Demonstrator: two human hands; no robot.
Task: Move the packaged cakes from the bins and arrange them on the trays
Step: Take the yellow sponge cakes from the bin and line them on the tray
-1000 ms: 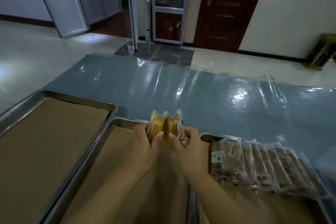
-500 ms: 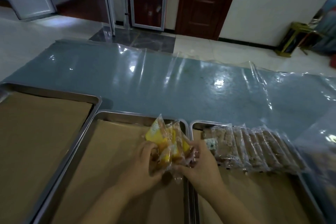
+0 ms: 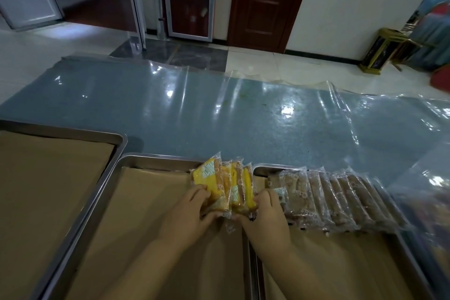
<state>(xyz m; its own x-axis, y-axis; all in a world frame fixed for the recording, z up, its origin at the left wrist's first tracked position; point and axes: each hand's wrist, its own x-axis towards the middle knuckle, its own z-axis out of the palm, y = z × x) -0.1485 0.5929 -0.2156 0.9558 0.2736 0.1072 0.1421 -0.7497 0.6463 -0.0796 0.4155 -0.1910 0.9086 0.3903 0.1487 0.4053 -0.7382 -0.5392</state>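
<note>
Several yellow packaged cakes (image 3: pixel 226 185) stand on edge as a small bundle at the far right corner of the middle tray (image 3: pixel 155 161). My left hand (image 3: pixel 192 212) grips the bundle's left side and my right hand (image 3: pixel 265 212) grips its right side. A row of several brown packaged cakes (image 3: pixel 336 195) leans across the far end of the right tray (image 3: pixel 261 169). The left tray (image 3: pixel 120 140) holds only brown paper.
All three metal trays are lined with brown paper and sit side by side on a blue table under clear plastic sheet (image 3: pixel 243 114). A clear plastic bag (image 3: pixel 423 192) lies at the right edge. Doors and a gold stand (image 3: pixel 382 51) are far behind.
Both hands have carried the yellow bundle from in the air down and right to the middle tray's far right corner. The view tilted down and right.
</note>
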